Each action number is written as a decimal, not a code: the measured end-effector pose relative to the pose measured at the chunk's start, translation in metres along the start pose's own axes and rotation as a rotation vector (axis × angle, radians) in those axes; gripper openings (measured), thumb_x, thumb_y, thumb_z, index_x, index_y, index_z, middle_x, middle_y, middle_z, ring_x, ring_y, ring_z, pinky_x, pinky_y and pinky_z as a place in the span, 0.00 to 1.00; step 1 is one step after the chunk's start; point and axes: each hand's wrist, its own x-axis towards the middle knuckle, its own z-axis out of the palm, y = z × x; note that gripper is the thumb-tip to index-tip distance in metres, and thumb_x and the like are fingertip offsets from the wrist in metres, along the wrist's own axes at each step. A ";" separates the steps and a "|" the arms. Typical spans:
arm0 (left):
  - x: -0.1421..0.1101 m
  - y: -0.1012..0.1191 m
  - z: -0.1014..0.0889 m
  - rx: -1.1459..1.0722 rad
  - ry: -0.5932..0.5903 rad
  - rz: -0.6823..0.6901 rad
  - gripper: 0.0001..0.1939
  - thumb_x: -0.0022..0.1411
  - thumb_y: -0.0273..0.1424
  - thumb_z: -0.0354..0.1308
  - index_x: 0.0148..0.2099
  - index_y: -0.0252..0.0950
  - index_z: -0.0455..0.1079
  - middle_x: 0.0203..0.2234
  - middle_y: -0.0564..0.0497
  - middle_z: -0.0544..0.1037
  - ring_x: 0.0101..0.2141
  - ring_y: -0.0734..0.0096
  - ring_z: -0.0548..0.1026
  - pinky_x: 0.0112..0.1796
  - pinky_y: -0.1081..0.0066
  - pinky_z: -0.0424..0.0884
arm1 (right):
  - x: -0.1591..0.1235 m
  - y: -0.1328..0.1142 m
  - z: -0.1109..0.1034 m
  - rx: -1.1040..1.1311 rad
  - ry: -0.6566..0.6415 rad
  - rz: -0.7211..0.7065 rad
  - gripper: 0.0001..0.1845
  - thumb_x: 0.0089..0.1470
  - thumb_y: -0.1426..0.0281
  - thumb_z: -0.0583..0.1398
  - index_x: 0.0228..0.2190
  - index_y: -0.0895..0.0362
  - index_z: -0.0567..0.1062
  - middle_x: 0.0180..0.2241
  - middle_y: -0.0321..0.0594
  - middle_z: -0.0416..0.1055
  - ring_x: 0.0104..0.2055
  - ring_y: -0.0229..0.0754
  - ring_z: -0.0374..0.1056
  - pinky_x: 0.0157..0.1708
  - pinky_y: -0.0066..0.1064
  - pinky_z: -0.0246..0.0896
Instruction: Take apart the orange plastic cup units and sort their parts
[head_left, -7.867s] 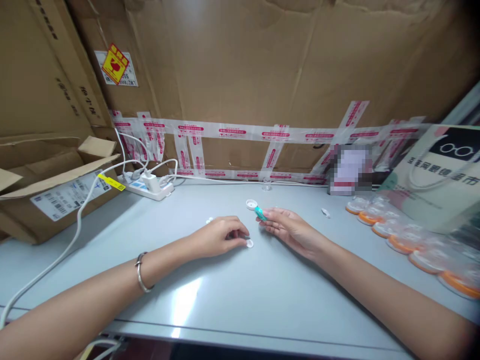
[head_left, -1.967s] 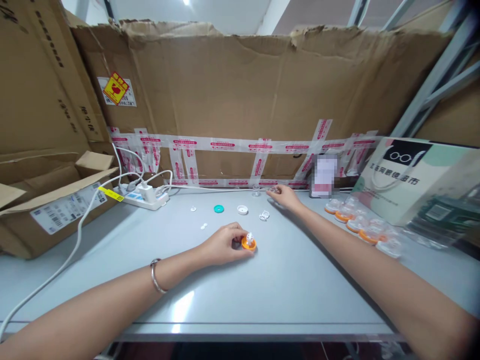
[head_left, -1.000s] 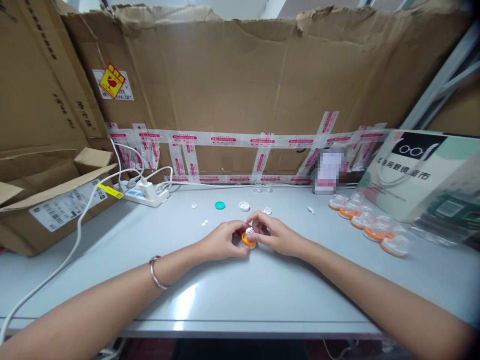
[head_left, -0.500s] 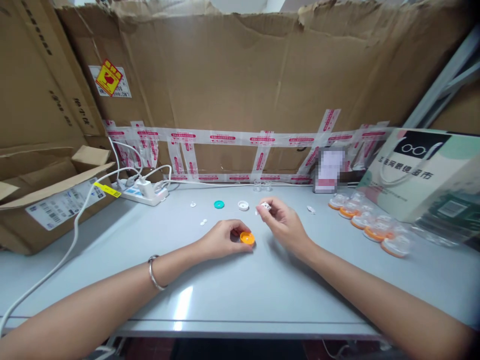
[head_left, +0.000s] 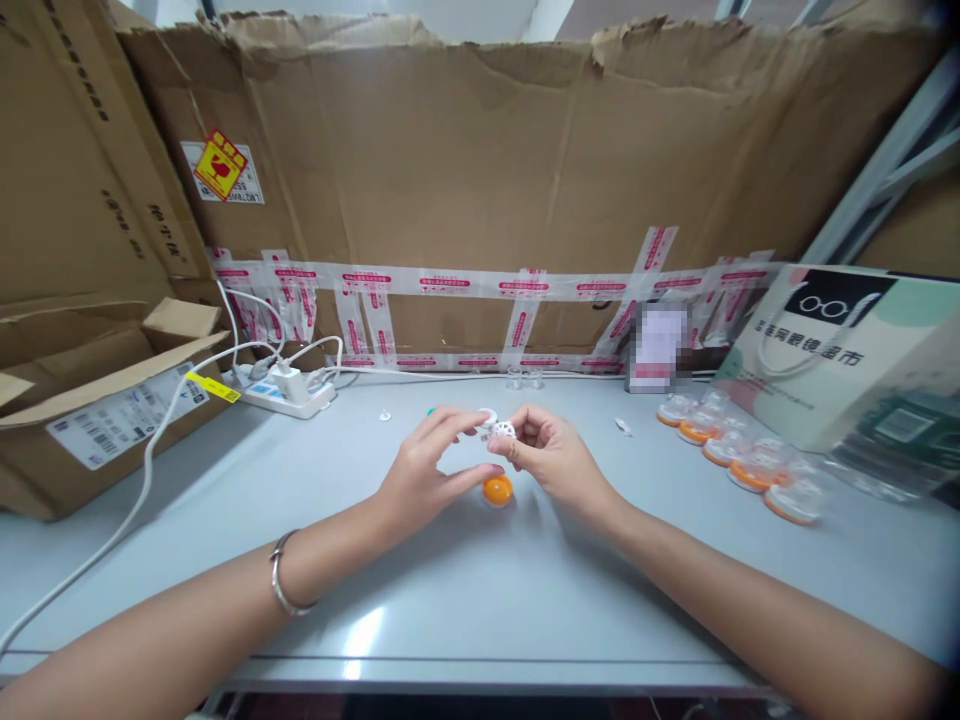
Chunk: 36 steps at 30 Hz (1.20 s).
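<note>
White piece [head_left: 503,430]: small and roundish, with no clear long axis; it is up off the bench [head_left: 570,610], in the right hand [head_left: 561,458], level with the gap in the left hand [head_left: 415,470].
Right hand: thumb and fingers pinched together on the white piece.
Left hand: thumb and fingers spread in a wide C, mouth towards the white piece; no hold shows, and whether a fingertip brushes it I cannot tell.
Orange cap [head_left: 497,491]: round, flat on the bench, on the near side of the white piece and almost in line below it. The left hand is nearer, its thumb tip over the far rim; contact is unclear.
Between: the left thumb comes in between white piece and orange cap.
Behind the hands: white ring [head_left: 488,416], partly covered by left fingers; only a sliver of the teal disc [head_left: 430,411] shows.
Loose bits: white button [head_left: 385,416] beyond the left hand; white tab [head_left: 623,427] beyond the right.
Back edge: two clear cups [head_left: 523,379] side by side.
Right side: a row of domed pieces [head_left: 757,474], well apart from the hands, before a bag [head_left: 814,345].
</note>
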 end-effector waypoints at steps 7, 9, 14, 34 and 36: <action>0.005 0.006 -0.005 0.053 0.040 0.127 0.11 0.57 0.24 0.56 0.43 0.37 0.70 0.32 0.49 0.74 0.34 0.73 0.71 0.35 0.72 0.68 | -0.007 0.000 0.000 0.065 -0.120 0.026 0.17 0.36 0.64 0.67 0.22 0.57 0.64 0.20 0.29 0.63 0.23 0.30 0.58 0.24 0.24 0.54; 0.007 0.006 -0.005 0.038 0.058 0.110 0.12 0.56 0.24 0.57 0.44 0.37 0.70 0.31 0.50 0.74 0.33 0.74 0.71 0.34 0.73 0.69 | -0.006 0.000 -0.004 0.039 -0.147 -0.002 0.12 0.43 0.62 0.64 0.24 0.57 0.68 0.21 0.30 0.64 0.24 0.31 0.60 0.26 0.25 0.56; 0.009 0.003 -0.006 0.086 0.063 0.169 0.14 0.57 0.24 0.56 0.46 0.37 0.68 0.32 0.50 0.74 0.33 0.75 0.72 0.34 0.74 0.71 | -0.006 0.000 -0.009 -0.009 -0.169 -0.024 0.10 0.50 0.62 0.59 0.29 0.57 0.72 0.24 0.33 0.66 0.27 0.32 0.63 0.30 0.26 0.59; 0.004 0.005 -0.008 0.371 0.007 0.418 0.11 0.58 0.22 0.54 0.43 0.37 0.67 0.34 0.50 0.75 0.33 0.76 0.72 0.34 0.74 0.69 | -0.011 0.004 -0.011 -0.130 -0.104 -0.044 0.12 0.48 0.66 0.59 0.33 0.57 0.79 0.26 0.37 0.75 0.30 0.38 0.69 0.32 0.30 0.64; 0.003 0.003 -0.006 0.350 0.014 0.427 0.11 0.57 0.21 0.55 0.43 0.36 0.67 0.34 0.51 0.75 0.33 0.76 0.72 0.33 0.74 0.68 | -0.012 0.006 -0.010 -0.151 -0.094 -0.062 0.12 0.47 0.67 0.58 0.33 0.56 0.79 0.25 0.37 0.75 0.30 0.38 0.69 0.32 0.29 0.64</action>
